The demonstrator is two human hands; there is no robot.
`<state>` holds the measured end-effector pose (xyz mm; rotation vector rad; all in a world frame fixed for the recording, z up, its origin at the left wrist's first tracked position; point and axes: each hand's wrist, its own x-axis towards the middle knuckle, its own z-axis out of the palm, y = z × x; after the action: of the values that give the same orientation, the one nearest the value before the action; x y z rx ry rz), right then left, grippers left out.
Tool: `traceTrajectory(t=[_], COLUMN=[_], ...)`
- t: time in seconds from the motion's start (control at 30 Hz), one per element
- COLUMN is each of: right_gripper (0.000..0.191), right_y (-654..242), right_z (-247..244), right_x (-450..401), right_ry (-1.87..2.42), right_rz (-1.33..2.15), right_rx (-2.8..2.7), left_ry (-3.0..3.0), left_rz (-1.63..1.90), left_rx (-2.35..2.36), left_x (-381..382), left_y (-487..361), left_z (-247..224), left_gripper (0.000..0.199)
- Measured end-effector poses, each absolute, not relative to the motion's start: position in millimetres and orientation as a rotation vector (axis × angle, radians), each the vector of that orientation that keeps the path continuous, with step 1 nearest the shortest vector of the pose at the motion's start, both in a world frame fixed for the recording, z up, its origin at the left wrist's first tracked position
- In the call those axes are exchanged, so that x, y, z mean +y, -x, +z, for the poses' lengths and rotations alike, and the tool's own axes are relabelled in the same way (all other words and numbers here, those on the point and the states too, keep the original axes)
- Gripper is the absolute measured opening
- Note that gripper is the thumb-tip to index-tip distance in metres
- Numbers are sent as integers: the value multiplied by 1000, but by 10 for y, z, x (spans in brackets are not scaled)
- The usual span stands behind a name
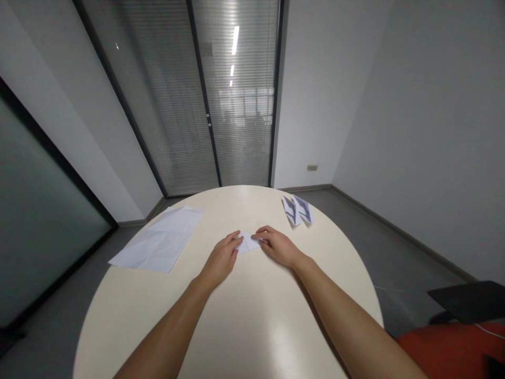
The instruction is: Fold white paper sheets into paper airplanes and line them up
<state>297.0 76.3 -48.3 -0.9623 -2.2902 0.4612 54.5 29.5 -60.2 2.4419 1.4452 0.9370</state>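
Note:
A small piece of folded white paper [248,244] lies on the round cream table [252,305] between my hands, with a crease line near its middle. My left hand [223,258] holds its left edge, the fingertips on top of it and the thumb close by. From the other side my right hand [279,246] grips its right edge, fingers bent over the paper. The thumb's exact contact is too small to make out. Both forearms rest low over the tabletop.
Two folded paper pieces [298,210] lie side by side at the table's far right. Large creased white sheets [161,239] are spread at the left, near the table's edge. A red chair [445,350] with a dark object [469,301] above it stands at the lower right.

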Motion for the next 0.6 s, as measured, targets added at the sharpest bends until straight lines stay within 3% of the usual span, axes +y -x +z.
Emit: traceTrajectory(t=[0.3,0.47,0.6], right_gripper=[28,27,26], right_y=[-2950,-2953,-2953], right_z=[-415,-401,-378], right_x=[718,718,712], right_ry=[941,906,879], right_rz=[451,462,472], right_rx=[-2369,-2406,-2422], left_ry=[-2532,-2517,-2503], left_rz=[826,842,830], left_rx=[1438,1413,1429], left_x=[281,219,201], left_y=[-537,-559,-571], left_z=[-601,-532,-507], left_gripper=[50,31,28])
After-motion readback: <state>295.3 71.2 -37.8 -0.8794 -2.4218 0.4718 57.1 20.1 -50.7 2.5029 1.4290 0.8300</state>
